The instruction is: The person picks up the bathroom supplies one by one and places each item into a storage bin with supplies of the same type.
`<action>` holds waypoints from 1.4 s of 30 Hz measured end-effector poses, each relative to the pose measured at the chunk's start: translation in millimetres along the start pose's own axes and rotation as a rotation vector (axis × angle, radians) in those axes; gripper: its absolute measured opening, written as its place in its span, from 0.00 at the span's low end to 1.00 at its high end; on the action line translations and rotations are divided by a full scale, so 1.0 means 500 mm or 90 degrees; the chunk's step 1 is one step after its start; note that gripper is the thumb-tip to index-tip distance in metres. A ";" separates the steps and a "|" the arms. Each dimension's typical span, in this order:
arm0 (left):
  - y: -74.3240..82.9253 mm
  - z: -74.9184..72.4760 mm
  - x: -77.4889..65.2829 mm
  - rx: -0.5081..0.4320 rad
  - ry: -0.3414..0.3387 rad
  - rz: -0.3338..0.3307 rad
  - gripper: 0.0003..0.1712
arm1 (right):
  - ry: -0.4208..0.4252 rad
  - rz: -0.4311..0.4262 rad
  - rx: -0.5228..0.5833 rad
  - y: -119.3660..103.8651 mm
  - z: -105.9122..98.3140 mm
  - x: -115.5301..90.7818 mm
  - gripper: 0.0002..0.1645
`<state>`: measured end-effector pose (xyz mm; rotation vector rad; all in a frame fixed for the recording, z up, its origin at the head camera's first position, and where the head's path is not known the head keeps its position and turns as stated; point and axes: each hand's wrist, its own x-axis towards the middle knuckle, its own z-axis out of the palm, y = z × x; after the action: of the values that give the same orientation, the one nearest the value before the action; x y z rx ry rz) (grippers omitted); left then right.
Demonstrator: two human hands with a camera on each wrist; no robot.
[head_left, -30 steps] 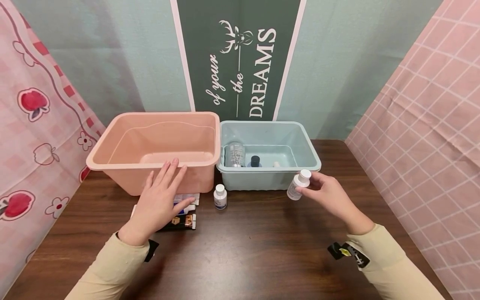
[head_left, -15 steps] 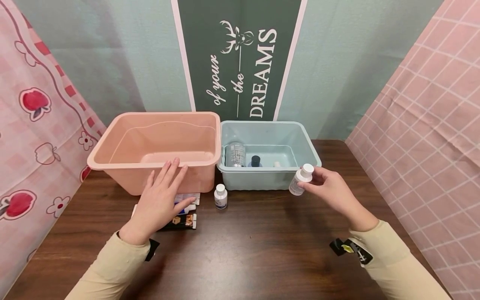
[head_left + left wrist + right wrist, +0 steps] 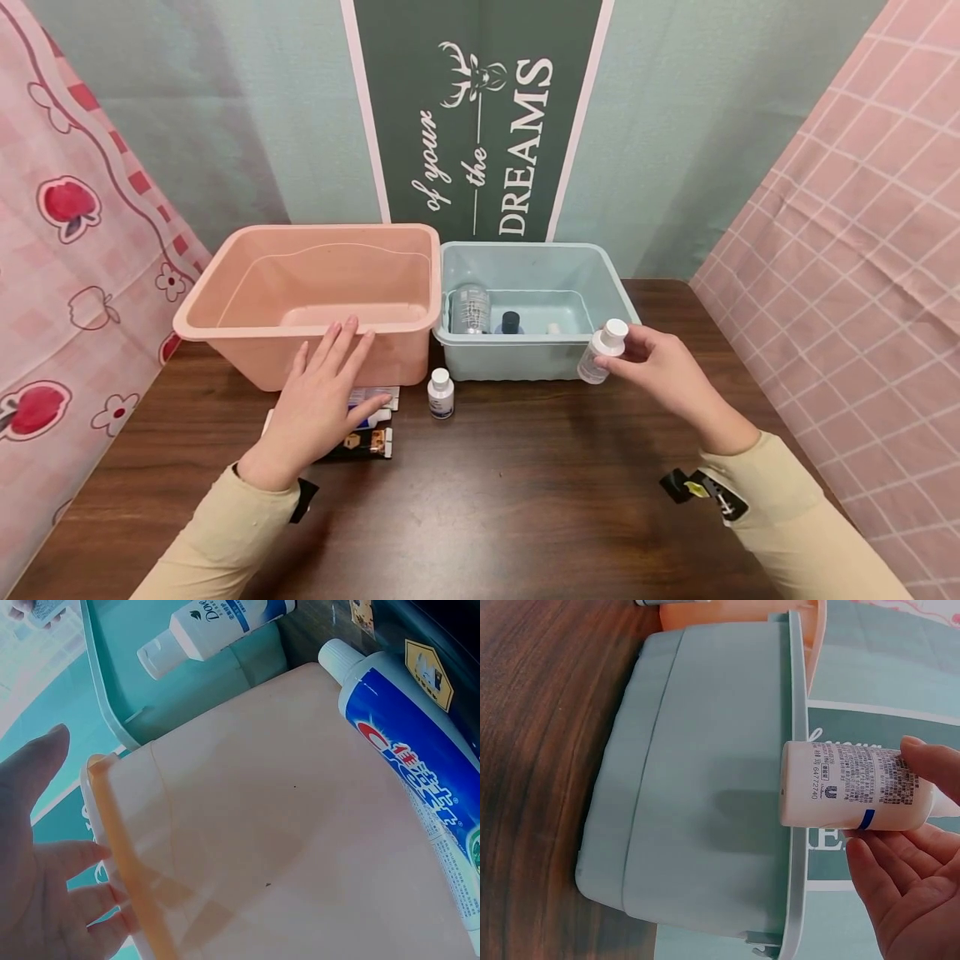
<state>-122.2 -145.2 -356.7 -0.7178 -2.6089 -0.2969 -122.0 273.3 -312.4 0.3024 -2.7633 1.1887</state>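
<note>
My right hand [image 3: 667, 379] pinches a small white bottle [image 3: 600, 354] between thumb and fingers. It tilts at the front right corner of the blue bin [image 3: 510, 362]; printed text covers its side in the right wrist view. With fingers spread, my left hand [image 3: 311, 408] touches the front rim of the pink bin [image 3: 240, 335]. Under that hand lie a toothpaste tube [image 3: 409, 761] with a blue label and a black pack [image 3: 371, 444], both partly hidden. A second white bottle [image 3: 441, 394] stands upright on the table between the bins.
Inside the blue bin are a clear bottle [image 3: 470, 310] on its side, a dark-capped bottle [image 3: 511, 322] and a small white cap [image 3: 553, 328]. The two bins stand side by side on the brown table [image 3: 510, 500], with curtains behind and at both sides.
My right hand has raised the white bottle slightly, up and toward the blue bin's rim. The left hand has stayed in place.
</note>
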 end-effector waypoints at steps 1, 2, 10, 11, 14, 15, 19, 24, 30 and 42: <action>0.000 0.000 -0.001 0.000 -0.001 0.000 0.49 | -0.001 -0.001 0.000 -0.001 -0.001 0.001 0.21; 0.000 0.000 -0.001 0.001 -0.002 -0.001 0.48 | -0.001 -0.002 -0.002 -0.002 -0.002 0.003 0.21; 0.000 0.001 -0.001 0.008 0.000 -0.004 0.47 | -0.003 -0.006 -0.011 -0.008 -0.013 0.012 0.22; 0.000 0.001 -0.002 0.007 -0.001 -0.005 0.47 | -0.003 -0.005 -0.011 -0.009 -0.014 0.013 0.23; 0.000 0.001 -0.001 0.004 -0.001 -0.005 0.47 | -0.004 -0.004 -0.010 -0.011 -0.018 0.016 0.23; 0.000 0.002 -0.001 0.004 0.000 -0.005 0.47 | -0.005 -0.003 -0.010 -0.012 -0.020 0.017 0.23; 0.000 0.003 -0.001 0.007 0.003 -0.002 0.47 | -0.007 0.000 -0.008 -0.015 -0.026 0.022 0.24; 0.000 0.003 -0.001 0.013 0.002 -0.005 0.47 | -0.010 0.009 -0.013 -0.019 -0.033 0.026 0.26; 0.003 0.002 0.000 0.015 0.000 -0.013 0.47 | -0.005 0.004 -0.012 -0.019 -0.037 0.033 0.25; 0.002 0.007 0.000 0.014 0.007 -0.009 0.48 | -0.006 -0.004 -0.009 -0.028 -0.042 0.041 0.25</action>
<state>-123.0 -143.4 -359.5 -0.6877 -2.6042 -0.2748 -138.2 276.4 -284.1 0.3149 -2.7747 1.1698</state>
